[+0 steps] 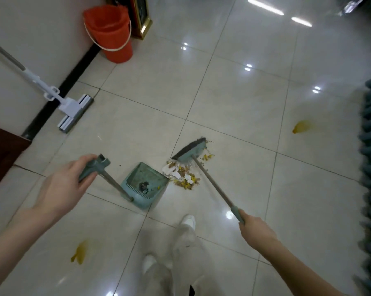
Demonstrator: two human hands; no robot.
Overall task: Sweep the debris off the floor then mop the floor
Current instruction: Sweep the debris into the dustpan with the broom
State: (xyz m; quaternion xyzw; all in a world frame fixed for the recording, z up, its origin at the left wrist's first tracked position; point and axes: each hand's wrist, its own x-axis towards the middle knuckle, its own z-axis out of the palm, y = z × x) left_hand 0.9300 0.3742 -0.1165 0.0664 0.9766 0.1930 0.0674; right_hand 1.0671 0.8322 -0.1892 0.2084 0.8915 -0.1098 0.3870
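Fingers (88, 165) of the left hand (63, 189) are curling tight around the teal grip at the top of the dustpan's handle (113, 182), pressed together with no gap between them. From that grip the metal rod is slanting down and away to the dustpan (145, 184), which is sitting on the tiled floor (233, 103) with its open mouth facing the debris (184, 176); a dark clump of dirt is lying inside its tray.

Fingers of the right hand (256, 229) are wrapping closed around the teal end of the broom's stick (214, 184), though they are hidden behind the back of the hand, so how they lie is not visible. Beyond that fist the stick is running forward and leftward to the broom head (190, 149), whose bristles are resting on the floor at the far edge of the debris. The pile of yellow bits, brown crumbs and white paper scraps is lying between the broom head and the dustpan's mouth, just beside the pan's lip.

Farther out, a yellow stain (80, 252) is showing under the left forearm, and another yellow stain (303, 126) is lying well beyond the right hand. Well beyond the left fingers, a white mop (73, 110) is leaning toward the wall (41, 39), and an orange bucket (111, 30) is standing past it. White shoes (187, 221) and pale trousers are showing between the arms.
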